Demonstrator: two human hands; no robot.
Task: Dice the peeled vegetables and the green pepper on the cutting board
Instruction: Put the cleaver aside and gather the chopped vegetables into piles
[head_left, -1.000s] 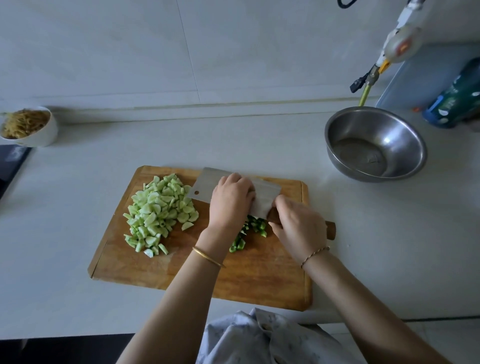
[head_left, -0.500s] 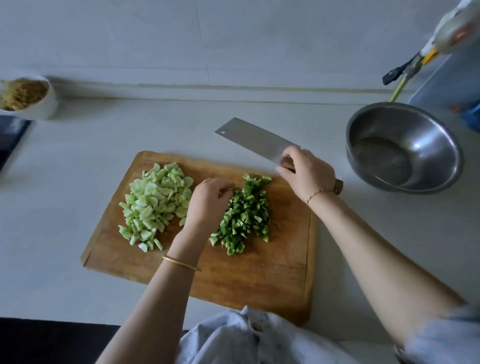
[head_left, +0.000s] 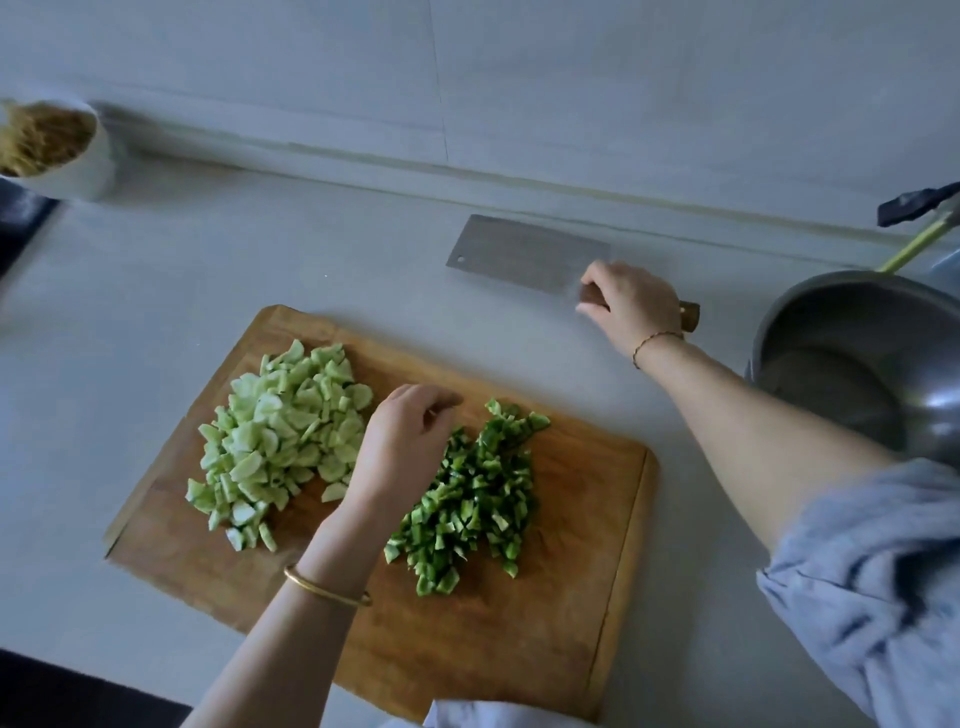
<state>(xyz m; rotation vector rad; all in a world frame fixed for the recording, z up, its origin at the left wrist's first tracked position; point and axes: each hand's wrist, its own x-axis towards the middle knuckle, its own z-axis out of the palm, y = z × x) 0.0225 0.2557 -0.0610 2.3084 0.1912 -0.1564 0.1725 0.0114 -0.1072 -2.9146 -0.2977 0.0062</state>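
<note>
A wooden cutting board (head_left: 566, 613) lies on the pale counter. On its left part sits a heap of pale green diced vegetable (head_left: 280, 436). To the right of that lies a pile of dark green diced pepper (head_left: 472, 499). My left hand (head_left: 402, 447) hovers between the two piles with loosely curled fingers, holding nothing. Beyond the board's far right corner, my right hand (head_left: 631, 306) grips the wooden handle of a cleaver (head_left: 524, 254). The cleaver's blade lies flat, low over the counter and pointing left.
A steel bowl (head_left: 862, 358) stands at the right, close to my right forearm. A white bowl of yellowish shreds (head_left: 52, 148) sits at the far left by the wall. A dark-handled tool (head_left: 919, 218) sticks up behind the steel bowl.
My right hand carried the cleaver off the board, back and to the right, laying it flat over the counter. My left hand left the blade and now hovers between the piles. The pepper pile is uncovered.
</note>
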